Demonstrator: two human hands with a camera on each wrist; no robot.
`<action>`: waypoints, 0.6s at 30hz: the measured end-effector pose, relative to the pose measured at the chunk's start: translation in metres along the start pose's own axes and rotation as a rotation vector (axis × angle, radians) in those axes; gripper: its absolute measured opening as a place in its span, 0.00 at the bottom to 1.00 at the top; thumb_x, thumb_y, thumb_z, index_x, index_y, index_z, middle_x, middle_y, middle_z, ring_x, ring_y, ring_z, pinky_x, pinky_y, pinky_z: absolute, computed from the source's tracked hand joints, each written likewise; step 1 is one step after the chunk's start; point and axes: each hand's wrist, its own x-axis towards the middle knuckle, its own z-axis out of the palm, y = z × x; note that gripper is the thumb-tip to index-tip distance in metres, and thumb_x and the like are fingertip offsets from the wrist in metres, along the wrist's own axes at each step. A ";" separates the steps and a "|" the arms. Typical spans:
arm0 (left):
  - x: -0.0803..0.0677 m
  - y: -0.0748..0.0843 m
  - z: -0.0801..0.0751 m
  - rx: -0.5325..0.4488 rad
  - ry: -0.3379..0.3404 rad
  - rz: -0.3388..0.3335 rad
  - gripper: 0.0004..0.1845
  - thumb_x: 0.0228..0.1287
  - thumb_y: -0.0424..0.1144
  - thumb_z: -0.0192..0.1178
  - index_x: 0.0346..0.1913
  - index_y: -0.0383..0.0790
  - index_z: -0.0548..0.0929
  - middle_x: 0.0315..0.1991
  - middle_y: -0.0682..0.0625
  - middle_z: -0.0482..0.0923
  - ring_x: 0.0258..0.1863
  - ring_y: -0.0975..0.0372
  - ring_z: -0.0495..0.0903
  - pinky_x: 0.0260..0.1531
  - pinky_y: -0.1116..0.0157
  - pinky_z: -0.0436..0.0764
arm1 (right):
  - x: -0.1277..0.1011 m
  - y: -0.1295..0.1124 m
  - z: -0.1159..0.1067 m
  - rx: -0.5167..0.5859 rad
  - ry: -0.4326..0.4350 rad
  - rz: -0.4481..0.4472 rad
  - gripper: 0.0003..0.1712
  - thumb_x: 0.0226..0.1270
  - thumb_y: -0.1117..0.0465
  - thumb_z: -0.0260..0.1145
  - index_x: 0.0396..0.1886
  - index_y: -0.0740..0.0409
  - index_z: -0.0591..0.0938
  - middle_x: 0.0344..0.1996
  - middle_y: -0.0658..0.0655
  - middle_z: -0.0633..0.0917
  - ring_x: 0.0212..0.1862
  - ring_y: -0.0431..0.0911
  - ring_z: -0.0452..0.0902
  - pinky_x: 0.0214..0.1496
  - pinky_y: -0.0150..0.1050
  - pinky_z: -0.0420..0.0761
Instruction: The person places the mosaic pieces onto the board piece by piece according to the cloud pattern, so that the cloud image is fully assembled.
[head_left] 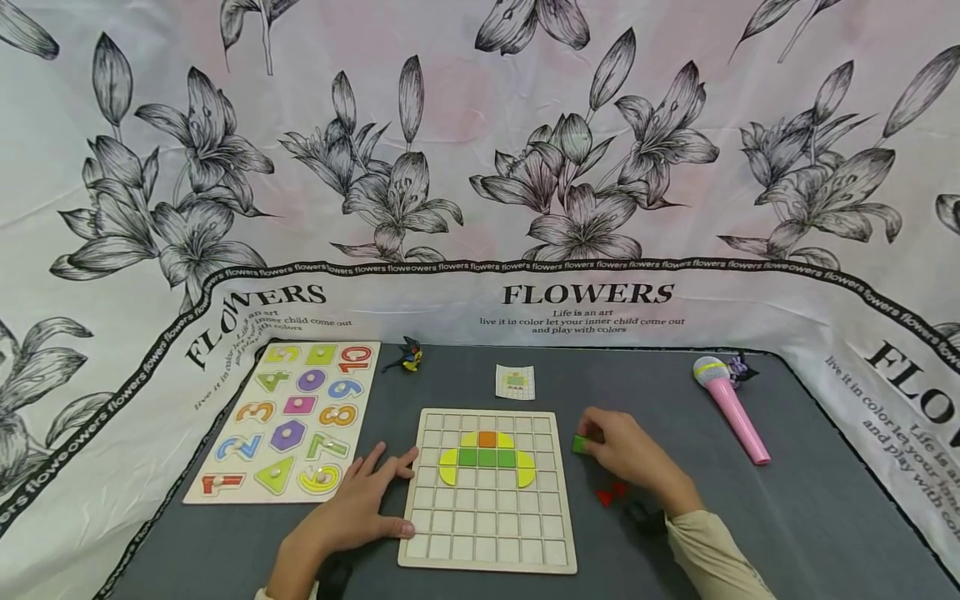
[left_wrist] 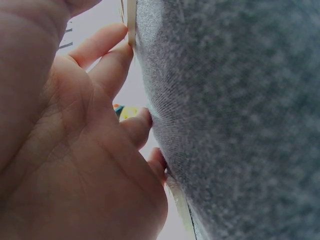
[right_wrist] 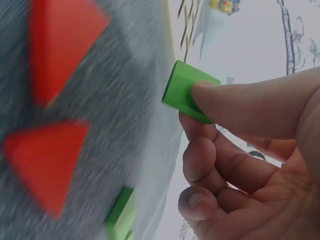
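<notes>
Head view shows the right hand [head_left: 630, 457] pinching a green square block [head_left: 579, 444] just right of the wooden grid board [head_left: 487, 542], near two red triangles [head_left: 611, 494] on the gray mat, while the left hand [head_left: 360, 508] lies flat, fingers straight, touching the board's left edge.

We hold our left hand [head_left: 352, 508] flat with fingers spread, and our right hand [head_left: 630, 457] curled, thumb and fingers pinched together.

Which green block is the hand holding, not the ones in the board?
The green block pinched by the right hand, just off the grid board's right edge. The other green squares sit in the board's row.
</notes>
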 end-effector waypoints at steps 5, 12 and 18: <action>0.000 0.000 0.000 -0.004 0.000 -0.003 0.56 0.50 0.68 0.79 0.79 0.48 0.70 0.74 0.51 0.72 0.84 0.35 0.39 0.77 0.30 0.35 | 0.008 -0.014 0.005 0.051 -0.007 -0.032 0.11 0.69 0.73 0.73 0.37 0.54 0.82 0.28 0.45 0.77 0.29 0.38 0.70 0.30 0.37 0.74; 0.000 0.000 0.000 -0.003 -0.005 0.002 0.56 0.51 0.68 0.79 0.79 0.47 0.70 0.72 0.51 0.73 0.84 0.35 0.39 0.76 0.29 0.35 | 0.021 -0.035 0.015 0.107 -0.059 -0.069 0.09 0.71 0.72 0.72 0.40 0.55 0.83 0.33 0.45 0.81 0.34 0.39 0.74 0.35 0.39 0.78; 0.000 -0.001 -0.001 -0.005 -0.007 0.002 0.55 0.51 0.68 0.78 0.79 0.47 0.70 0.72 0.51 0.73 0.84 0.35 0.39 0.76 0.29 0.34 | 0.031 -0.046 0.026 0.142 -0.094 -0.112 0.08 0.72 0.72 0.70 0.40 0.55 0.83 0.33 0.45 0.82 0.35 0.39 0.75 0.35 0.38 0.79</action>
